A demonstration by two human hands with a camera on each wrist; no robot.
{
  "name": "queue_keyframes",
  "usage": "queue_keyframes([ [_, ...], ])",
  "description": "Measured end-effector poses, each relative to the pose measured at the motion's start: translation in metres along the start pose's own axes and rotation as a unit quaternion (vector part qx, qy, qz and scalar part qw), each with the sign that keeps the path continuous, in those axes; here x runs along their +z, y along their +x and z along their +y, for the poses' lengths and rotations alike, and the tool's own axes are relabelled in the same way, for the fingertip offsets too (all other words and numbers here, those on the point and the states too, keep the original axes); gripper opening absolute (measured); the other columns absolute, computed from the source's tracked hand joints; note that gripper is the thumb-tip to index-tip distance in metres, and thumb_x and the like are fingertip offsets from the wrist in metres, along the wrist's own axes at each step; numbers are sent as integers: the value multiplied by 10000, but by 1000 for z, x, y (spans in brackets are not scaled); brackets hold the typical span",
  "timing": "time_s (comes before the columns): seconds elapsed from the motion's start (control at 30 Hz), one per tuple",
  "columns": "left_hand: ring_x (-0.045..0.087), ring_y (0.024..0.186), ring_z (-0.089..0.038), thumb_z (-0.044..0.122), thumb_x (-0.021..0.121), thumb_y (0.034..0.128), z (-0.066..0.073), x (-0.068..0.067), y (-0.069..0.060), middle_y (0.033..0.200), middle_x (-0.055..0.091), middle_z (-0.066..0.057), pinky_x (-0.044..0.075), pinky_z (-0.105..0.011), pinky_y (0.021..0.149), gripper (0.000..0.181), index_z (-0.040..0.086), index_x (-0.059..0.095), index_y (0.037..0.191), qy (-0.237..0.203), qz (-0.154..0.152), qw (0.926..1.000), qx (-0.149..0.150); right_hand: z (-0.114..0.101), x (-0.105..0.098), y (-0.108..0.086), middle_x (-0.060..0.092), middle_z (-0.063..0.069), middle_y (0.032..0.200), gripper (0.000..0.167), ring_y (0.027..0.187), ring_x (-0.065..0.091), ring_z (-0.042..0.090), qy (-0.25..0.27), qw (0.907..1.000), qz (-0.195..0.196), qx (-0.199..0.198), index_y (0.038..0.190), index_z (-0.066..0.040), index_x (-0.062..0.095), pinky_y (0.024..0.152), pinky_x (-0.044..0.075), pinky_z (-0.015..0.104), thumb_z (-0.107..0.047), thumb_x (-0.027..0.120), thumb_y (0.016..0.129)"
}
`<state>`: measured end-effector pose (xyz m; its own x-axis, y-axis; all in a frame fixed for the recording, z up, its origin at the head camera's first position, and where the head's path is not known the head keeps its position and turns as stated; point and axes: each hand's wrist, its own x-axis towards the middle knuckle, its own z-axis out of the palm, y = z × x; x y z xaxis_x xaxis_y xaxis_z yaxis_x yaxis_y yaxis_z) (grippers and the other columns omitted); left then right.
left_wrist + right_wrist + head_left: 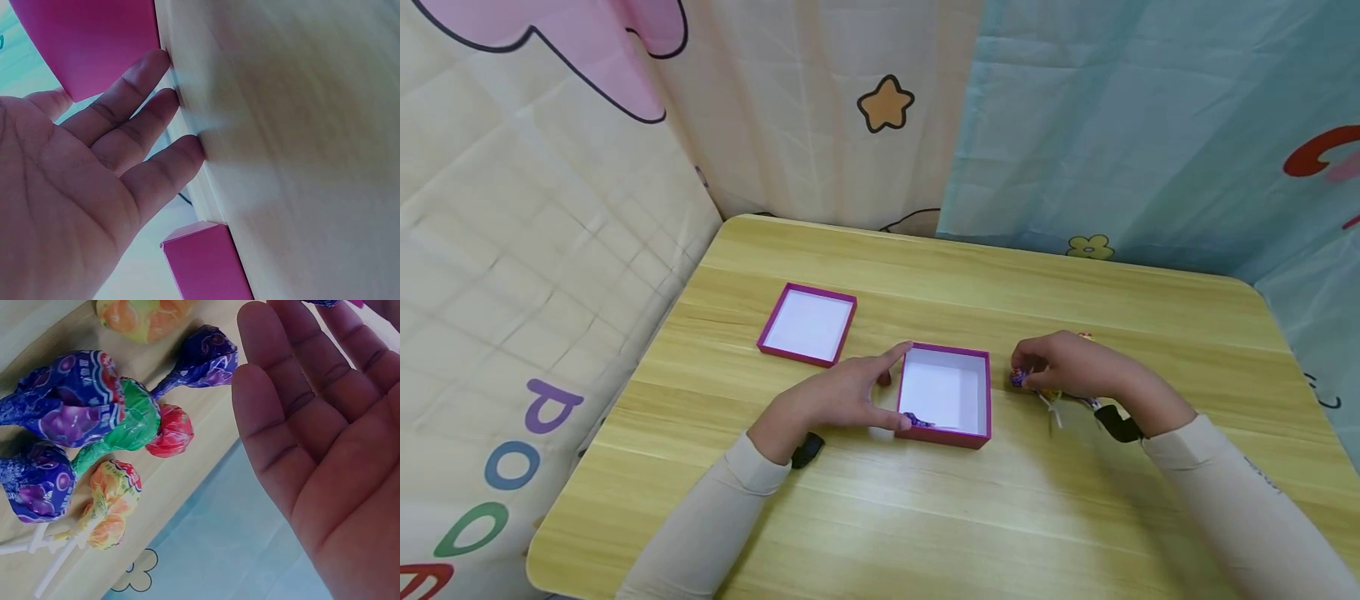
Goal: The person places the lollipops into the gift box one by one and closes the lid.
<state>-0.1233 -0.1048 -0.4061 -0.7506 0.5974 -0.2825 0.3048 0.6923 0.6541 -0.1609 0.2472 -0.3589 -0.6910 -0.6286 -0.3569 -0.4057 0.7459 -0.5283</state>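
An open magenta box (946,393) with a white inside sits mid-table. At its left side is my left hand (842,393), with the index fingertip at the back corner and the thumb near the front one. The left wrist view shows the other fingers (165,169) extended down to the table. One purple-wrapped lollipop (916,420) lies inside along the front wall, near that thumb. To the right of the box, my right hand (1075,364) pinches another purple-wrapped lollipop (1018,377), mostly cut off at the top of the right wrist view.
The magenta lid (808,323) lies inside-up on the wooden table (850,508), back left of the box. Beside my right hand is a loose pile of several lollipops, with purple (75,400), green (136,419), red (172,431) and yellow-orange (115,487) wrappers. Printed curtains (820,125) stand behind.
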Motion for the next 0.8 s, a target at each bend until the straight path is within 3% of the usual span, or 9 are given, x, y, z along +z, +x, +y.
queue_keyframes([
  [0.37, 500, 1182, -148, 782, 699, 684, -1, 0, -1, 1306, 549, 9, 436, -388, 1024, 1151, 404, 95, 1588, -33, 47, 10000, -14, -12, -7, -6, 642, -80, 950, 103, 846, 587, 121, -119, 9999, -18, -52, 1053, -184, 673, 750, 507, 339, -158, 679, 954],
  [0.6, 515, 1132, -145, 778, 701, 690, -1, 0, -1, 1253, 562, 14, 453, -367, 986, 1137, 416, 101, 1585, -16, 84, 10000, 25, -20, -11, -7, 626, -77, 907, 84, 755, 566, 128, -161, 9998, -14, -79, 1037, -187, 669, 684, 497, 321, -164, 676, 956],
  [0.8, 510, 1141, -139, 770, 705, 694, 0, 0, 0, 1260, 560, 20, 445, -360, 995, 1135, 420, 93, 1584, -24, 51, 10000, 19, -27, -14, -5, 626, -72, 899, 88, 787, 567, 137, -111, 9997, -90, -221, 1040, -195, 666, 707, 506, 322, -165, 677, 958],
])
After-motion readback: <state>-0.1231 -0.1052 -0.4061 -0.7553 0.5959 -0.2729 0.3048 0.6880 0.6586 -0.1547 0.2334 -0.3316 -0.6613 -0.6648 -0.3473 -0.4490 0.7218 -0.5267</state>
